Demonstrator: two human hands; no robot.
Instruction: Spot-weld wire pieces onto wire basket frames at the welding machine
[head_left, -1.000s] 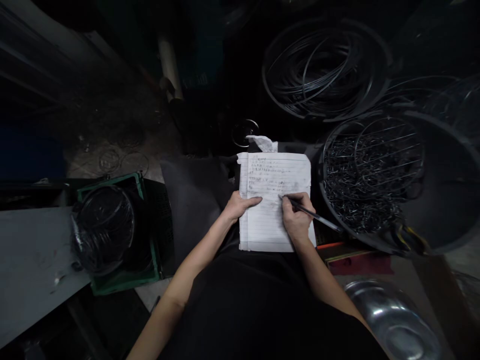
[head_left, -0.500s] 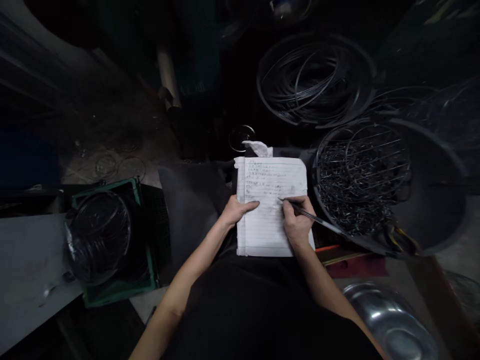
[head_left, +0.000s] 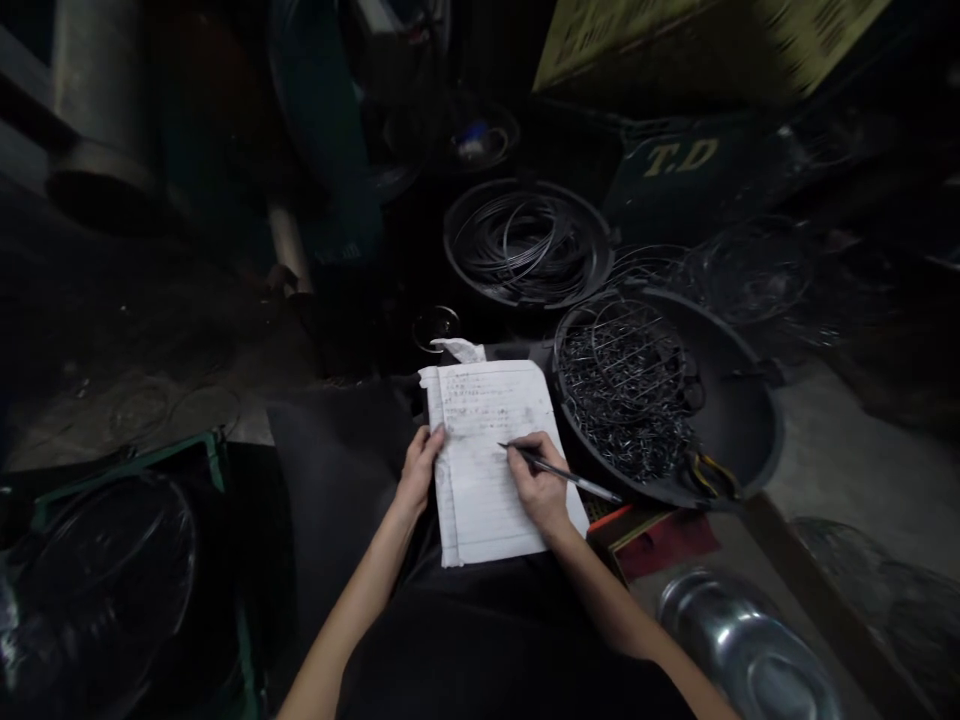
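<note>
A lined notebook [head_left: 480,500] with handwriting on its upper half lies open over my lap. My left hand [head_left: 420,465] grips its left edge, with the thumb near the margin and the other fingers hidden beneath. In my right hand [head_left: 540,485] is a dark pen [head_left: 581,483], its tip at the page just right of the middle. The hand rests on the right part of the paper. A crumpled white scrap [head_left: 460,349] sticks out above the notebook's top edge.
Right of the notebook stands a black tub [head_left: 754,430] of small metal pieces, with a wire rack and yellow-black handles inside. Behind is a tub of coiled wire [head_left: 525,240]. A metal bowl [head_left: 750,640] sits lower right, a green crate [head_left: 217,460] left.
The view has shifted, so the notebook and hands appear lower and further left. My left thumb has drawn back from the page to its left edge. The pen stays in my right hand.
</note>
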